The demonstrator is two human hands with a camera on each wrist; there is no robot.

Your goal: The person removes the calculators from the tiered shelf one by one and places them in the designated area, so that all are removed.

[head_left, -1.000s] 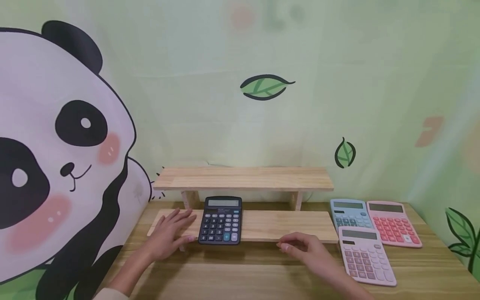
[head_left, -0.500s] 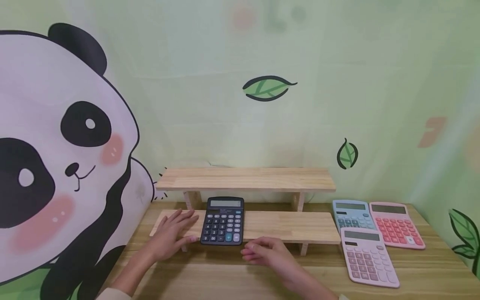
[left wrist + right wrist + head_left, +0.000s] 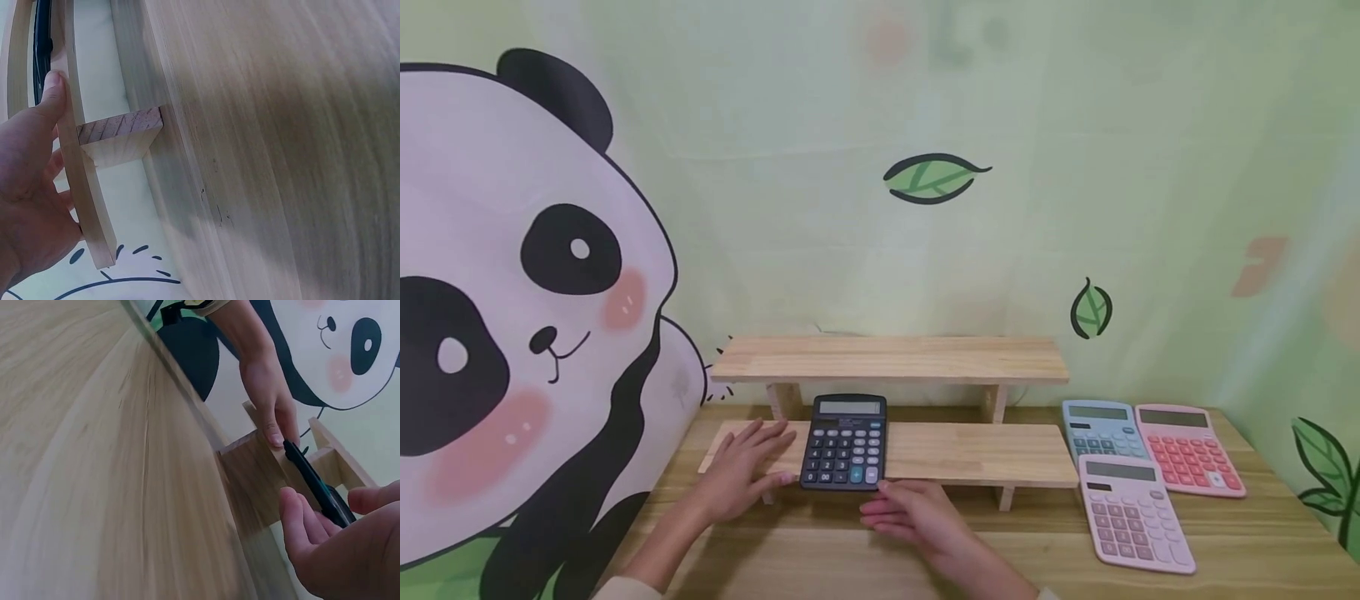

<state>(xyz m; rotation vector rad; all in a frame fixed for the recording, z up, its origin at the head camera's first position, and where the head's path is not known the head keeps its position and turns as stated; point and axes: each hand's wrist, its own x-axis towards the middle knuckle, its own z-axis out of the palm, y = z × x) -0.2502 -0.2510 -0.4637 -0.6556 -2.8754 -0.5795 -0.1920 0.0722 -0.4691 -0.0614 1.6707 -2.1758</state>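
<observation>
A black desk calculator (image 3: 844,442) leans tilted on the lower wooden shelf (image 3: 977,450), display at the top. My left hand (image 3: 745,467) rests with spread fingers on that shelf's left part. Its thumb lies along the front edge, close to the calculator's left side, as the left wrist view (image 3: 31,175) also shows. At the calculator's lower right corner is my right hand (image 3: 921,517). In the right wrist view its thumb (image 3: 375,499) and fingers (image 3: 300,522) stand either side of the calculator's edge (image 3: 319,484), with a gap at the fingertips.
An upper wooden shelf (image 3: 887,358) stands behind the lower one. On the table (image 3: 820,567), right of the stand, lie a blue calculator (image 3: 1101,425), a pink one (image 3: 1187,450) and a pale pink one (image 3: 1135,512). A panda-printed cloth (image 3: 820,208) hangs behind.
My right hand has moved left along the lower shelf's front to the black calculator's lower right corner. My left hand and the calculators have stayed put.
</observation>
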